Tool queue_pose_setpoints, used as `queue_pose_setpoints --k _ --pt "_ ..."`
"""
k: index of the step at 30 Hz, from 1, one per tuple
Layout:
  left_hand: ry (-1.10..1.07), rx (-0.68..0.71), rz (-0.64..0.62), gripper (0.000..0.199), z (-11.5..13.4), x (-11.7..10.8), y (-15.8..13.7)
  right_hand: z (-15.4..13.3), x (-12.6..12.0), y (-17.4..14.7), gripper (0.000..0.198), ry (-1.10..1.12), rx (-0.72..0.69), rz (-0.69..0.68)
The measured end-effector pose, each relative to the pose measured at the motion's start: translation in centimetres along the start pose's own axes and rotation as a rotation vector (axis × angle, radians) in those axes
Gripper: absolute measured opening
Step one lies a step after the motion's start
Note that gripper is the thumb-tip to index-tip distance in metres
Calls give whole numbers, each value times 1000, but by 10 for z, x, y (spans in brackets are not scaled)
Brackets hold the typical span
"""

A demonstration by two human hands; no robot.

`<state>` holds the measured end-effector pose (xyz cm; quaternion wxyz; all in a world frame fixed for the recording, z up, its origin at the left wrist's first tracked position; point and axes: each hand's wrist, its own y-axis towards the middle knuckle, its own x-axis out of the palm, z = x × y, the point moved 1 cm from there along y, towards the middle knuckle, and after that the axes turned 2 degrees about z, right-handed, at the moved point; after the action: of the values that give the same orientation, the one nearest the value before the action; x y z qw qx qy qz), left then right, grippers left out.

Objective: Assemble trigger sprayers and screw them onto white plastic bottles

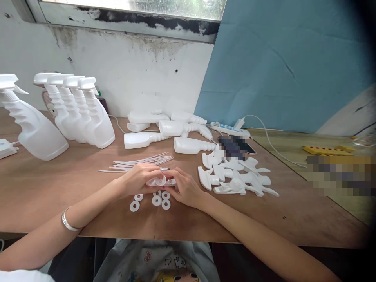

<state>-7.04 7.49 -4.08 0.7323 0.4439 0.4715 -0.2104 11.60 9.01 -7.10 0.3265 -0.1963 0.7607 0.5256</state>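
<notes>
With fingers [151, 172] closed on both sides, gripping a translucent whitish piece [160, 181] between left hand [138, 180] and right hand [188, 188], at the middle of the bench [73, 180] toward its front. Cannot tell for sure what kind of part, with so much covered by the grip. Would judge the work well under way, with a fair share left. Can count six flat washers [154, 201] lying loose just below the hands, not yet fitted to anything. Just past the left hand, note a loose bundle of thin white tubes [143, 161]; to the right, a heap of spray heads [236, 185] without bottles. Farther back, see several white bottles [176, 128] on their sides, headless. Would count as done only the five spray bottles [101, 125] standing at back left, four in a tight row and one a little apart, all with heads on. For moving, best room on bare bench left of the hands, and in front of the heap. Mind the front edge under the forearms [96, 199], then the right edge slanting away beyond the heap. Behind the lying bottles, closed in by a power strip [229, 128], then white wall [132, 74] and blue sheet [279, 66].
</notes>
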Motion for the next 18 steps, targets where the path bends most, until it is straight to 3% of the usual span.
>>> queue_pose_setpoints --k 13,18 --pt "56 -40 -35 16 -3 5 -5 0 1 0 26 -26 33 -15" --pt "58 -20 37 15 -2 4 -5 0 1 0 28 -51 91 -10"
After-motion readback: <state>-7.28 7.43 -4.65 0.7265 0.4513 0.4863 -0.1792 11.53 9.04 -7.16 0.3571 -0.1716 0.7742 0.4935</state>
